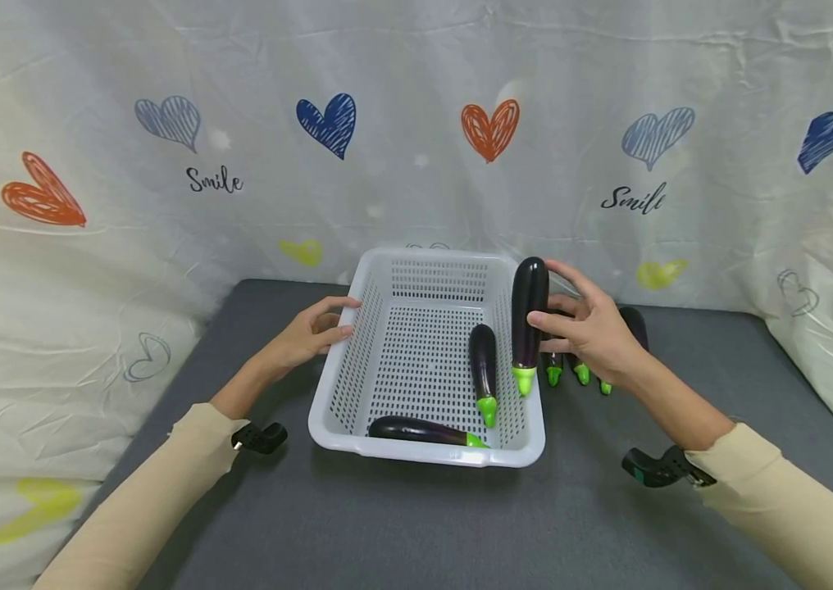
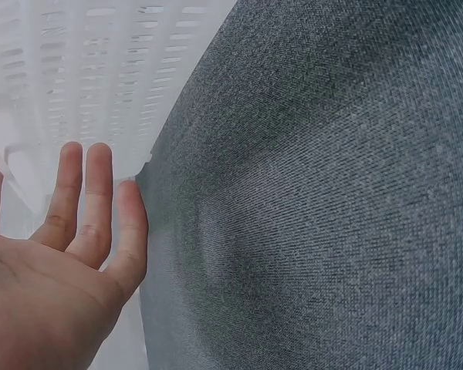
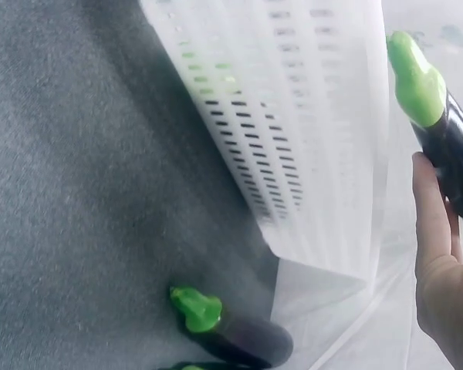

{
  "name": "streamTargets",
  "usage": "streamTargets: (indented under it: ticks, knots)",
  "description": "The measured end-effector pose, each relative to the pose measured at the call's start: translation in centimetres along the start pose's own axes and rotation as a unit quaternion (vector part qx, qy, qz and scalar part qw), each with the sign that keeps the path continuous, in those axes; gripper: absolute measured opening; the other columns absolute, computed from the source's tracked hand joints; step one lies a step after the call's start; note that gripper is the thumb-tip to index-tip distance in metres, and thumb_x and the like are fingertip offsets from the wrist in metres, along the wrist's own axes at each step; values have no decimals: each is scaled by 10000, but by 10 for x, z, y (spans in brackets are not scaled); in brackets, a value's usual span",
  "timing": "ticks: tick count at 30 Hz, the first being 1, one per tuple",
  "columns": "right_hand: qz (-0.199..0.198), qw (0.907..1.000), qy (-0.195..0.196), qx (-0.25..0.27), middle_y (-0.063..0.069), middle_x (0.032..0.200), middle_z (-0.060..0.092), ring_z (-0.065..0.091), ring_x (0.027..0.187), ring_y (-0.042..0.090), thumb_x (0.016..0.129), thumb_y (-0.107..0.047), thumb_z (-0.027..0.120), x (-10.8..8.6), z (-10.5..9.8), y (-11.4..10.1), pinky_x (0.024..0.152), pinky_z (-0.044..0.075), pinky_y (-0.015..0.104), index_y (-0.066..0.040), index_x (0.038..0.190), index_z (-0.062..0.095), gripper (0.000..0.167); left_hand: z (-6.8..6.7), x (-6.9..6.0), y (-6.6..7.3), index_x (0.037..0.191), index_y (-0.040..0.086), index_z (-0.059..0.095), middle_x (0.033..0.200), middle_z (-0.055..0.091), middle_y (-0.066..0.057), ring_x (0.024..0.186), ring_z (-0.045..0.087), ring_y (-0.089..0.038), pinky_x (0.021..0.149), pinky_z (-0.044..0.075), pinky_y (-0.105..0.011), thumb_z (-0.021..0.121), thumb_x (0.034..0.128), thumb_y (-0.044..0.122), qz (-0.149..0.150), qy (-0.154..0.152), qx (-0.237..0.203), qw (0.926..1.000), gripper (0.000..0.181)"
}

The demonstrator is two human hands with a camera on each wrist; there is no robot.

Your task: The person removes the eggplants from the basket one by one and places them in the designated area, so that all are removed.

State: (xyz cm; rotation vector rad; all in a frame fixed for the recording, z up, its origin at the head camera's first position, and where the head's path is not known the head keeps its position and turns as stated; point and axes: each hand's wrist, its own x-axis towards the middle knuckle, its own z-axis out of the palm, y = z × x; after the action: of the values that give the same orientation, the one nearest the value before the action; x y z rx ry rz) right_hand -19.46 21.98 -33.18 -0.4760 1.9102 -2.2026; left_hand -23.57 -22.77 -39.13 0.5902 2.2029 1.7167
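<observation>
My right hand (image 1: pixel 594 332) grips a dark purple eggplant (image 1: pixel 530 311) with a green stem end, held over the right rim of a white slotted plastic basket (image 1: pixel 387 452). In the right wrist view this eggplant (image 3: pixel 455 154) is beside the basket's upper edge. My left hand (image 1: pixel 311 332) is at the basket's left rim, fingers fairly straight; the left wrist view shows its fingers (image 2: pixel 99 193) extended along the basket's outer wall. Inside the basket, one eggplant (image 1: pixel 483 369) lies along the right side and another eggplant (image 1: pixel 420 430) lies along the near side.
Several more eggplants (image 1: pixel 634 326) lie on the grey cloth-covered table (image 1: pixel 424 533) right of the basket, partly hidden behind my right hand. One eggplant (image 3: pixel 239 335) shows in the right wrist view. A white curtain (image 1: pixel 416 197) with printed hearts hangs behind the table.
</observation>
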Motion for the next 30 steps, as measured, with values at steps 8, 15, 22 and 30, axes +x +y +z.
streamTargets:
  ticks: [8,15,22,30]
  knots:
    - [-17,9999,138,61,187,1189,585,684,1024,286,980,67,633,-6,-15,-2,781,572,482,-230,1612,276,785,1,1,0,1521,135,418,1345,529,-241,1097,616,-351,842,546,-472,617,1042,133,6,-33,-13,10000,519]
    - [-118,9995,291,-80,154,1152,615,687,994,254,986,53,630,-12,-26,-9,788,580,403,-230,1608,286,766,1,1,2,1523,135,416,1363,527,-234,1102,617,-346,833,549,-462,620,1041,138,11,-46,14,10000,523]
    - [-64,9992,403,-32,136,1146,622,674,999,241,981,58,637,-17,-36,-11,779,580,372,-235,1597,317,754,1,-1,2,1527,127,409,1362,523,-240,1100,618,-346,827,552,-454,612,1045,132,32,-51,-52,10000,523]
    - [-156,9980,614,-74,104,1160,624,663,1023,206,988,68,617,-29,-59,-13,769,581,357,-226,1605,297,755,0,-1,1,1533,119,399,1348,526,-250,1092,624,-348,826,554,-451,609,1044,125,52,-69,-75,9999,532]
